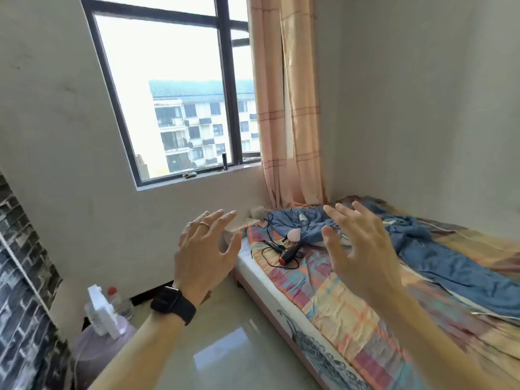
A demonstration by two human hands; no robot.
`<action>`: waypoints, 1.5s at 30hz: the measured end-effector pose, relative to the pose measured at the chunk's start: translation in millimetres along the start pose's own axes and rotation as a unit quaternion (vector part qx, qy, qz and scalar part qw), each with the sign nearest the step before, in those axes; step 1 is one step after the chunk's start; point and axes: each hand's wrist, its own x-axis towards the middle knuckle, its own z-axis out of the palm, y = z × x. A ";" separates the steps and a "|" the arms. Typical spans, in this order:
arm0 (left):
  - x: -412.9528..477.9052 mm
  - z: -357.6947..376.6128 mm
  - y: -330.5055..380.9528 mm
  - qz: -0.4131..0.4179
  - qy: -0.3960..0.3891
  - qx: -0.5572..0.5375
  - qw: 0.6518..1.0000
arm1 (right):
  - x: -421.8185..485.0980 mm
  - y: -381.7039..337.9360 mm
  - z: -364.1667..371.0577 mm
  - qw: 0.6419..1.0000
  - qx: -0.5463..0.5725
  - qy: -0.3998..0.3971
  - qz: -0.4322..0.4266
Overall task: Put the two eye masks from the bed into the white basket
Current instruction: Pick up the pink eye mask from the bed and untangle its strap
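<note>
My left hand (pixel 205 249) is raised over the floor beside the bed, fingers spread, holding nothing; it wears a ring and a black watch. My right hand (pixel 360 249) is raised over the bed (pixel 351 311), fingers spread and empty. A small pink thing (pixel 295 235) lies by the blue bedding near the head of the bed; I cannot tell if it is an eye mask. No white basket is in view.
A black hair dryer (pixel 288 253) with its cord lies on the checked sheet. A crumpled blue blanket (pixel 439 257) runs along the bed. A white object (pixel 101 313) and a bottle stand on a round purple container at the lower left. Glossy floor (pixel 225 347) lies between.
</note>
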 end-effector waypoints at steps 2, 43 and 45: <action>-7.2 24.2 -10.0 -0.020 -0.029 -0.004 0.999 | -8.9 8.5 23.0 0.999 0.002 -0.030 0.027; 322.4 656.5 -270.3 -0.045 -0.409 0.018 0.911 | 254.6 329.6 618.7 0.924 -0.037 -0.305 0.228; 344.8 688.6 -279.6 -0.048 -0.422 0.021 0.905 | 274.4 350.3 646.8 0.919 -0.045 -0.317 0.229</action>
